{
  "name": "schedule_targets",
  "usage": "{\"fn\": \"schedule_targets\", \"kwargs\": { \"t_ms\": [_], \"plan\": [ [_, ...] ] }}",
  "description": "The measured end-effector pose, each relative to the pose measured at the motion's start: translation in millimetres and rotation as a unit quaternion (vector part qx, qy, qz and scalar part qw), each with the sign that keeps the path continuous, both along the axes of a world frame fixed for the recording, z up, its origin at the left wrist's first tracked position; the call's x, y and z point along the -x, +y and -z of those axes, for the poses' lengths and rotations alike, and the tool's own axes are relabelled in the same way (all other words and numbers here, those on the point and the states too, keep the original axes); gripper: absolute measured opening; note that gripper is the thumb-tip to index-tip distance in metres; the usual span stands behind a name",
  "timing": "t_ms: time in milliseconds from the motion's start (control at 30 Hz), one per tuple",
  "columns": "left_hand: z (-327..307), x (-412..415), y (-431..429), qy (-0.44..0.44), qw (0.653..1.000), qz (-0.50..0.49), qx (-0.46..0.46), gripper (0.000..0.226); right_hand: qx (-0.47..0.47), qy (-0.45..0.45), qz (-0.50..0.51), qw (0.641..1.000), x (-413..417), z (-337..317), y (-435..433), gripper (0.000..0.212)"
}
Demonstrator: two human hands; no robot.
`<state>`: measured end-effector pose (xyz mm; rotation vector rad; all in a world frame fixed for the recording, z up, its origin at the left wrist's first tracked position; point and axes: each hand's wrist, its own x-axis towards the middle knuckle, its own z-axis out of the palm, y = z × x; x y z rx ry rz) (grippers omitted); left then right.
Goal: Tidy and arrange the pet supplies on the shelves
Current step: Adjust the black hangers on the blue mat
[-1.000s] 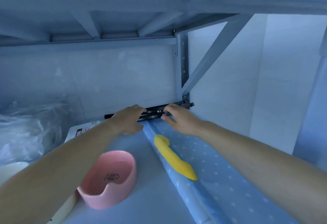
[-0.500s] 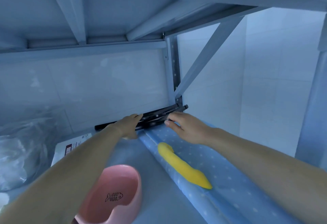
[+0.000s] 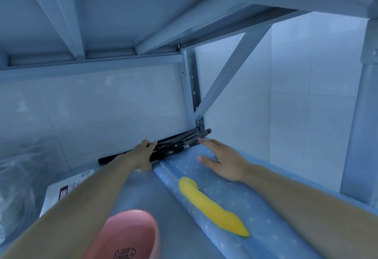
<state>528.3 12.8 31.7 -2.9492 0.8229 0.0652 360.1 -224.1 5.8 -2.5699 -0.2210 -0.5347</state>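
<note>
A bundle of black rods (image 3: 180,141) lies along the back of the shelf against the tiled wall. My left hand (image 3: 143,153) grips the bundle near its middle. My right hand (image 3: 223,159) hovers flat, fingers straight, just off the rods and over a blue dotted folded mat (image 3: 235,193). A yellow toy (image 3: 210,205) lies on that mat, near its left fold. A pink pet bowl (image 3: 126,236) with a fish-bone print sits at the near edge, below my left forearm.
A white labelled box (image 3: 63,189) lies left of my left arm, and clear plastic bags (image 3: 18,187) fill the far left. A metal upright and a slanted brace (image 3: 229,72) stand at the back right corner. The shelf above hangs low overhead.
My right hand has let go of the rods and drawn back, opening flat over the blue mat. My left hand stays on the bundle. The view has tilted upward.
</note>
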Motion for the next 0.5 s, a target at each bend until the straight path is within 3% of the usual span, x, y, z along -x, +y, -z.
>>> {"fn": "schedule_targets", "kwargs": {
  "t_ms": [300, 500],
  "plan": [
    [5.4, -13.8, -3.1, -0.008, 0.999, 0.029, 0.038, 0.067, 0.035, 0.014, 0.019, 0.999, -1.8, 7.9, -0.8, 0.059],
    [3.4, -6.4, -0.3, -0.103, 0.992, 0.067, 0.025, 0.045, 0.003, 0.006, 0.025, 1.000, -3.7, 9.7, -3.4, 0.059]
  ]
}}
